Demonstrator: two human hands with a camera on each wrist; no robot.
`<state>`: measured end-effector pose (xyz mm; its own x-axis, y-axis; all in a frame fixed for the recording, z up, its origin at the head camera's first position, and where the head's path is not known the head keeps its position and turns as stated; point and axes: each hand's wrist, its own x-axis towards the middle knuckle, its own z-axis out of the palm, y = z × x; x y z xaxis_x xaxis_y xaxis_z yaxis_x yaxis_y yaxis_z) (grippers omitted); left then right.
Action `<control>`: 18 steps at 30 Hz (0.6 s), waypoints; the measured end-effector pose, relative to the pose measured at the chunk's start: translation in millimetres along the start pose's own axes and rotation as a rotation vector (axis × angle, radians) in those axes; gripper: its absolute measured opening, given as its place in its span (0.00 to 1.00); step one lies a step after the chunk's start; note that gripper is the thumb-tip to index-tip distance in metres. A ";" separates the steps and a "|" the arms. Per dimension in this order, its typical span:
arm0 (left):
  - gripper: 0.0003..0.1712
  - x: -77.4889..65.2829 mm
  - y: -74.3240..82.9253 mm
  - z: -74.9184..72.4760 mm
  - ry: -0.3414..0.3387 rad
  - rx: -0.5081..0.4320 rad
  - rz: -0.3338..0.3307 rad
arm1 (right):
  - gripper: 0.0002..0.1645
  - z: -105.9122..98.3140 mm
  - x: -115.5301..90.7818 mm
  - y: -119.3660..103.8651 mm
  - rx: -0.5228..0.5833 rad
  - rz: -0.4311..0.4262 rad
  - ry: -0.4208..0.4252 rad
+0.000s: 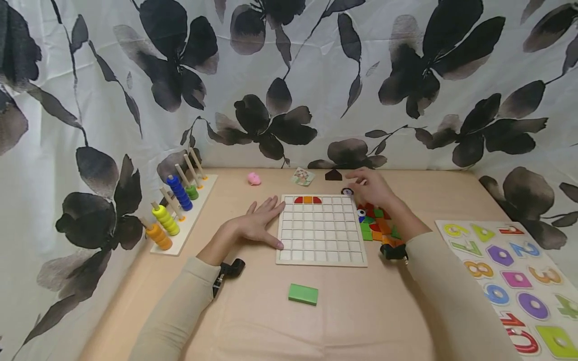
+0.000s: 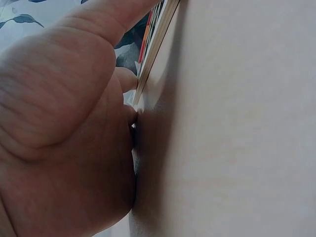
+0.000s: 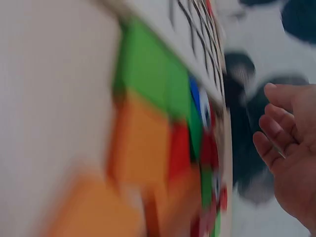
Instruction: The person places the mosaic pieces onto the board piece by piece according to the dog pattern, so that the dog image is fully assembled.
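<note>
A white square grid board (image 1: 320, 235) lies flat in front of me. Red and orange pieces (image 1: 308, 200) sit in its top row. My left hand (image 1: 257, 223) is spread at the board's left side, thumb and fingertips at its edge. In the left wrist view the board's edge (image 2: 155, 49) runs beyond the palm. My right hand (image 1: 372, 189) hovers off the top right corner, its fingertips close to a round eye-patterned piece (image 1: 347, 191). In the right wrist view its fingers are loosely bent with nothing seen between them. Below it lie colourful pieces (image 1: 377, 225), partly hidden by the forearm.
Left stands a peg stacker (image 1: 182, 238) with coloured rings. A pink toy (image 1: 254, 178), a patterned card (image 1: 303, 176) and a dark house-shaped piece (image 1: 333, 175) lie at the back. A green block (image 1: 303, 294) is in front; a number-and-shape puzzle board (image 1: 489, 228) at right.
</note>
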<state>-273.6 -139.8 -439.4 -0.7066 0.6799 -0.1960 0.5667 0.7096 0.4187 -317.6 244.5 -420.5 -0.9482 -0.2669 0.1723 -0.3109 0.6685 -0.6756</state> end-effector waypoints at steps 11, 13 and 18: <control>0.73 -3.7 -2.1 2.9 -0.001 0.001 -0.008 | 0.17 -43.0 -15.5 49.5 -0.079 0.333 -0.105; 0.73 -3.5 -1.6 2.5 -0.001 0.000 -0.006 | 0.15 -43.1 -16.7 51.5 -0.097 0.330 -0.118; 0.73 -1.9 -0.1 1.1 -0.004 0.001 -0.006 | 0.12 -41.2 -17.4 53.1 -0.130 0.308 -0.088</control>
<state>-271.8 -141.0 -440.0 -0.7083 0.6765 -0.2015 0.5630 0.7136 0.4169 -320.4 313.2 -429.9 -0.9913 -0.0938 -0.0918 -0.0220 0.8081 -0.5887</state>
